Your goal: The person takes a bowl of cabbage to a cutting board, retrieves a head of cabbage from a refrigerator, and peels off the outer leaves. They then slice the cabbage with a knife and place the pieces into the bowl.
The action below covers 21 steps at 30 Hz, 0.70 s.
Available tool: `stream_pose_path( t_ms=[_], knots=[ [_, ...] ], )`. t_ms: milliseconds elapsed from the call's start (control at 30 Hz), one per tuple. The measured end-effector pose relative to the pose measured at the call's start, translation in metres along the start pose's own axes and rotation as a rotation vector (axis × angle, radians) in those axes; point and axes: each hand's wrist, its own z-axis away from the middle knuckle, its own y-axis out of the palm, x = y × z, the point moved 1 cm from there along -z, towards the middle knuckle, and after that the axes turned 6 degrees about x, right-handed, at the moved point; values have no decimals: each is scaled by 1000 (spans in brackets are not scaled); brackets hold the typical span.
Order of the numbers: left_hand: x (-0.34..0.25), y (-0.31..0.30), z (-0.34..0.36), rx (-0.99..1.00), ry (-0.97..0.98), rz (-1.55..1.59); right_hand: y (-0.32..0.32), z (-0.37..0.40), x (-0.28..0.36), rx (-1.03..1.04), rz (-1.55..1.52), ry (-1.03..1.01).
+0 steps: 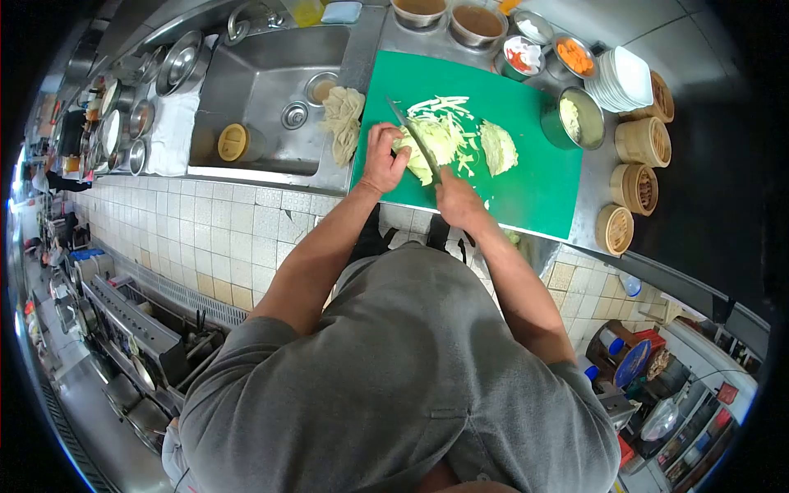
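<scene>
On the green cutting board (526, 197), my left hand (385, 158) rests with curled fingers on a piece of pale green cabbage (417, 168). My right hand (458, 200) is closed round the handle of a knife (420, 141), whose blade points away from me and lies against the cabbage, just right of my left fingers. Shredded cabbage (445, 131) is heaped right of and beyond the blade. A larger cabbage chunk (498, 149) sits apart, right of the shreds. The handle is mostly hidden in my right hand.
Left of the board are a crumpled cloth (343, 123) and a steel sink (267, 86). A metal pot (573, 119) stands on its right edge. Beyond are bowls of carrots (574, 56) and brown liquid (478, 23). Stacked plates (622, 78) and bamboo steamers (643, 141) line the right side.
</scene>
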Motion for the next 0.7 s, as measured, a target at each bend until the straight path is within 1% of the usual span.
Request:
stream_pose_path(
  t_ms=[67, 167, 300, 433, 700],
  knots=[
    [1, 2, 1, -13, -11, 0, -18, 22, 13, 8, 4, -2],
    [-2, 2, 1, -22, -17, -13, -42, 55, 34, 16, 31, 57],
    [0, 4, 1, -39, 4, -6, -51, 87, 43, 53, 117, 104],
    [2, 4, 1, -20, 11, -26, -49, 96, 45, 110, 178, 141],
    [2, 5, -1, -31, 10, -20, -51, 99, 50, 166, 184, 170]
  ],
)
